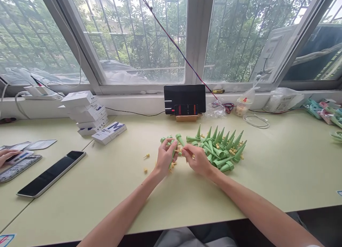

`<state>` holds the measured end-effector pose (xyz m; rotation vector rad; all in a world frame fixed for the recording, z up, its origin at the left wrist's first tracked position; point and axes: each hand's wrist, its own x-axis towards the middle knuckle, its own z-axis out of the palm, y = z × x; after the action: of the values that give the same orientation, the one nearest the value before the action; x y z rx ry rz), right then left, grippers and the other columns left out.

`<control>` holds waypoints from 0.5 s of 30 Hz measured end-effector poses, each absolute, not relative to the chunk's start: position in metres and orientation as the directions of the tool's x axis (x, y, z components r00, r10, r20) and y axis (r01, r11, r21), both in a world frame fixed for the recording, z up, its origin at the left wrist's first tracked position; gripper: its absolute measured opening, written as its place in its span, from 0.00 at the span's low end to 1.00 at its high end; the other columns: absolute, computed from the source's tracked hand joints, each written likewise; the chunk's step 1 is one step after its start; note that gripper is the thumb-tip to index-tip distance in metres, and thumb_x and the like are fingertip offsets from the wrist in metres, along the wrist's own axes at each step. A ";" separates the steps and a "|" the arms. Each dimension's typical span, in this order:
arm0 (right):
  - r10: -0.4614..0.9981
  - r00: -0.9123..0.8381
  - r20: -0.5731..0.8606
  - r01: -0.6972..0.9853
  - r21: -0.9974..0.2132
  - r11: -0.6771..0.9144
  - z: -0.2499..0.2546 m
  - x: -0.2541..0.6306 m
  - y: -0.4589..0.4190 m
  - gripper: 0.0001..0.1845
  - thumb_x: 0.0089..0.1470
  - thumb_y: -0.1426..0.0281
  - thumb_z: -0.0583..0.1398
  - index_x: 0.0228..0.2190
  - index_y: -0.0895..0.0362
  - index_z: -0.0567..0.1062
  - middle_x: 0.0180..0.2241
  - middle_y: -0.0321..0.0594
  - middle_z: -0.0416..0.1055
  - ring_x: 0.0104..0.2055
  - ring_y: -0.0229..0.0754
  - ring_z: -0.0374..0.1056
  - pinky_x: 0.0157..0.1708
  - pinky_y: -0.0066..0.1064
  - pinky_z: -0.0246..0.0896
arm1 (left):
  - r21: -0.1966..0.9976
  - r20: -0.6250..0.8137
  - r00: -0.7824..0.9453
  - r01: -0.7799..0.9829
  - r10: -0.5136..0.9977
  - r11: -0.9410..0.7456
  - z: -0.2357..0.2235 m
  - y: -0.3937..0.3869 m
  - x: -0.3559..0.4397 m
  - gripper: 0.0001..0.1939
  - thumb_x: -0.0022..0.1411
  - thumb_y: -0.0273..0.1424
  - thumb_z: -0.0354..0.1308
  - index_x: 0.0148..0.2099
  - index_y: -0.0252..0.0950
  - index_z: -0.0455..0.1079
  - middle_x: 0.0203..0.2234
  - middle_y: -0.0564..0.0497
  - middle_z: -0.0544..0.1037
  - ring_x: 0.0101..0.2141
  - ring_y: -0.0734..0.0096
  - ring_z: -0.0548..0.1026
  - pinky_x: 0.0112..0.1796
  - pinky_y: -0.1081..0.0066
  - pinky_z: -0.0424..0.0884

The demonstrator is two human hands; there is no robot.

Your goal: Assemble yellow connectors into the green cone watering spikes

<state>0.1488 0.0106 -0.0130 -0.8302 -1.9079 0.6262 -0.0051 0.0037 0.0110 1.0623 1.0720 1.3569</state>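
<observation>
Head view: near the centre of the frame, a small yellow piece (179, 150) sits at the fingertips of the left hand (163, 157), which is curled around a green piece (171, 164), mostly hidden by the fingers. The right hand (198, 160) has its thumb and fingers drawn together at the yellow piece's other side; whether it grips it or only touches it, I cannot tell. The yellow piece looks light, stiff and small enough to slip, so a fingertip pinch on its thicker part should suit it. The green piece seems to be hollow, light plastic, smooth along any taper, and would be steadier held around a broad, ribbed collar like those on its neighbours. Just above the hands lies a loose green cone (180, 138); right of centre is a pile of green cones (219, 153), some upright, with yellow bits among them. Two loose yellow bits (146, 155) rest left of the left hand on the pale surface (197, 207). Farther out are a propped phone (186, 109) at upper centre, stacked white boxes (84, 113) at upper left, and another person's hand (7, 156) at the left edge.
</observation>
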 end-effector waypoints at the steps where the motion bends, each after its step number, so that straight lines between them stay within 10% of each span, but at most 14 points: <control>1: 0.765 -0.337 0.549 0.288 -0.714 0.639 -0.013 0.149 0.010 0.13 0.66 0.64 0.52 0.30 0.55 0.69 0.23 0.36 0.68 0.23 0.37 0.61 0.27 0.29 0.59 | 0.980 0.032 -0.045 -0.194 0.998 -0.040 0.011 0.004 -0.006 0.14 0.59 0.42 0.62 0.39 0.38 0.65 0.21 0.58 0.67 0.14 0.84 0.58 0.16 0.78 0.54; 15: 0.766 -0.347 0.541 0.282 -0.719 0.635 -0.012 0.148 0.011 0.13 0.66 0.64 0.53 0.31 0.56 0.70 0.22 0.35 0.68 0.23 0.37 0.61 0.28 0.28 0.58 | 0.984 0.013 -0.007 -0.179 1.000 -0.014 0.009 0.003 -0.004 0.15 0.59 0.43 0.63 0.37 0.38 0.65 0.18 0.60 0.64 0.15 0.84 0.56 0.17 0.79 0.52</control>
<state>0.1479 0.0109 -0.0125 -0.8291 -1.9128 0.6448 -0.0044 0.0030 0.0093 1.0823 1.0729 1.3034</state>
